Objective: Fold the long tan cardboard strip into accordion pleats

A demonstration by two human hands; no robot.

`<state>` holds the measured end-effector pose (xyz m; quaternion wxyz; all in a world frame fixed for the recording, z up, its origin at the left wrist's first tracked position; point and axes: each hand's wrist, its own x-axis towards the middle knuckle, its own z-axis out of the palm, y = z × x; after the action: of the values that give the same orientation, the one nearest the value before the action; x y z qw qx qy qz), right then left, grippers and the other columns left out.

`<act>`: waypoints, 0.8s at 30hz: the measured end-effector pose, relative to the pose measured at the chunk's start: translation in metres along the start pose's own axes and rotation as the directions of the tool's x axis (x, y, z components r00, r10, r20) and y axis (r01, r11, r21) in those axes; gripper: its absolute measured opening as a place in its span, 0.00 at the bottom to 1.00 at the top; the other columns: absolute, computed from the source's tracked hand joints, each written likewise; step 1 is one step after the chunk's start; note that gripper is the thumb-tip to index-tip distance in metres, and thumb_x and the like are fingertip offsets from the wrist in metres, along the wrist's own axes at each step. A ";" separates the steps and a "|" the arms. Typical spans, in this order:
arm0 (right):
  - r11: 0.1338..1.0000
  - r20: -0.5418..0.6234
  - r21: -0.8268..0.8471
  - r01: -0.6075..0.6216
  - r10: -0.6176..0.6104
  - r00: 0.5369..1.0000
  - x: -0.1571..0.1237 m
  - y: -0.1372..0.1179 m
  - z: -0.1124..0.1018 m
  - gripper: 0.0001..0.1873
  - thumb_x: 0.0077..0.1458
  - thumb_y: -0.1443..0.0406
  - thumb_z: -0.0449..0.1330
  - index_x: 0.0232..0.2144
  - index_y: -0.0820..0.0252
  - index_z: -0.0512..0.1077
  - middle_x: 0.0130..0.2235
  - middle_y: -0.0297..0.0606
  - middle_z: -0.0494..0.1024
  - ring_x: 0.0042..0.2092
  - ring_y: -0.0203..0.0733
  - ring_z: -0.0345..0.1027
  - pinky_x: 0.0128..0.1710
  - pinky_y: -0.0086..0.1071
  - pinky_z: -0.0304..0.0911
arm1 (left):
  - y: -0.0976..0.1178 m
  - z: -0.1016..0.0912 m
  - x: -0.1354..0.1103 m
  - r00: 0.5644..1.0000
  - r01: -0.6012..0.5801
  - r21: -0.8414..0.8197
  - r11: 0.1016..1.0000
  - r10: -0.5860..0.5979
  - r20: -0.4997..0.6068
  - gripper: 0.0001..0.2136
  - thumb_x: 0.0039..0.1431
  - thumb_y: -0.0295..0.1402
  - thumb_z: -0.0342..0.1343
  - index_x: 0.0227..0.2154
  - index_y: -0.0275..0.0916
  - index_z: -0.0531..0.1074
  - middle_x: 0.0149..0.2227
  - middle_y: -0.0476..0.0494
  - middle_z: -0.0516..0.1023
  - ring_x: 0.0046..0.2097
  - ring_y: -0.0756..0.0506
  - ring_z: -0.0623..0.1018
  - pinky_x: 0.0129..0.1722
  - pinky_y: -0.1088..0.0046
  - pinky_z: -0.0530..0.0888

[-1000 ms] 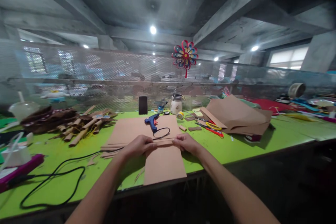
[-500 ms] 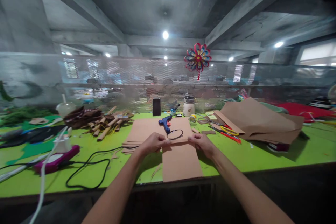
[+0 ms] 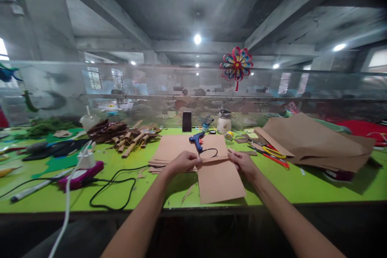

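Observation:
A sheet of brown kraft paper lies at the near side of the green table, its far edge turned over into a narrow strip. My left hand pinches the left end of that strip. At the right end, the fingers of my right hand close on the same strip. Just beyond the strip, a blue glue gun rests on a stack of brown paper sheets, its black cord looping beside it.
Left of my hands are a purple power strip with cords and a pile of rolled brown paper tubes. To the right lie scissors and large brown paper sheets. A phone and a jar stand at the back.
The view has swung slightly left, so everything sits further right. Both hands stay on the strip, and the sheet's near edge now tilts a little.

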<state>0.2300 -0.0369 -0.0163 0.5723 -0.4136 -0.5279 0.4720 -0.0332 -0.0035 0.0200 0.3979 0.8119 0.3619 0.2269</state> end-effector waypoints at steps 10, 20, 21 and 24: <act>0.993 0.009 0.116 -0.013 0.012 1.000 -0.001 -0.006 0.000 0.15 0.39 0.57 0.67 0.22 0.64 0.71 0.37 0.48 0.77 0.31 0.41 0.69 0.29 0.33 0.63 | 0.012 0.005 -0.002 0.994 -0.073 0.009 0.997 0.072 0.084 0.21 0.47 0.51 0.55 0.21 0.33 0.69 0.20 0.51 0.64 0.24 0.52 0.61 0.24 0.76 0.56; 0.965 0.013 0.256 -0.046 0.045 0.999 -0.010 -0.017 0.008 0.15 0.44 0.57 0.65 0.29 0.64 0.71 0.26 0.37 0.75 0.22 0.34 0.65 0.22 0.28 0.61 | 0.018 0.018 0.002 0.993 -0.029 -0.402 0.915 0.072 0.090 0.16 0.50 0.45 0.57 0.26 0.34 0.66 0.19 0.55 0.58 0.21 0.55 0.57 0.22 0.78 0.55; 0.961 0.037 0.275 -0.042 0.033 0.999 -0.012 -0.021 0.010 0.16 0.47 0.55 0.63 0.31 0.63 0.71 0.26 0.38 0.75 0.25 0.37 0.67 0.24 0.30 0.63 | 0.019 0.018 0.002 0.994 -0.002 -0.456 0.890 0.049 0.093 0.16 0.48 0.44 0.58 0.25 0.34 0.66 0.19 0.55 0.57 0.21 0.55 0.56 0.21 0.79 0.54; 0.956 0.122 0.293 -0.009 -0.028 0.992 -0.017 -0.030 0.014 0.21 0.51 0.51 0.57 0.39 0.62 0.70 0.31 0.42 0.77 0.32 0.44 0.72 0.30 0.35 0.66 | 0.020 0.020 0.002 0.996 0.042 -0.611 0.791 0.012 0.083 0.15 0.45 0.41 0.61 0.24 0.35 0.65 0.20 0.56 0.55 0.21 0.56 0.56 0.21 0.80 0.53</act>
<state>0.2193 -0.0601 0.0104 0.5952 -0.2914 -0.4888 0.5673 -0.0111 -0.0201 0.0253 0.6555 0.6454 0.2587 0.2947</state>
